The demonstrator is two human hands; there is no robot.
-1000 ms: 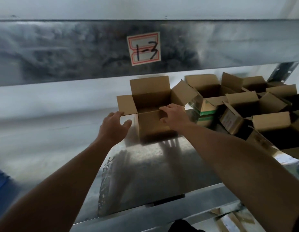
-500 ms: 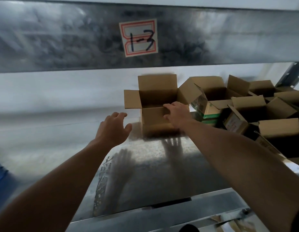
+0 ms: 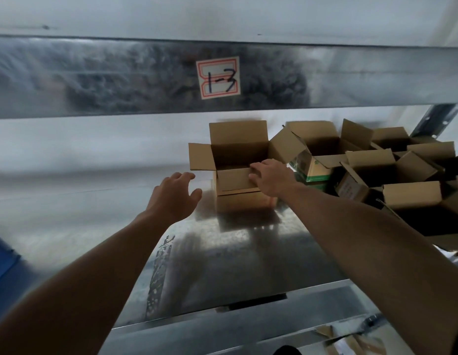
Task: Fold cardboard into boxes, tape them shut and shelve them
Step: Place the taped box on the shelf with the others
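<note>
- Box [image 3: 235, 180] stands on the metal shelf [image 3: 222, 265], top flaps open, just beyond both hands.
- Left hand [image 3: 174, 198] hovers just left of it, fingers [image 3: 183, 176] spread and touching nothing.
- Right hand [image 3: 271, 179] rests on the folded-down front flap, fingers [image 3: 256, 166] loosely extended, not clamped.
- Shelving it well likely means pushing low and evenly, so it slides straight back without tipping.
- Right of those fingers, other open boxes [image 3: 363, 162] crowd close; its right flap could snag them.
- Above, a label [image 3: 219, 78] reads 1-3.
</note>
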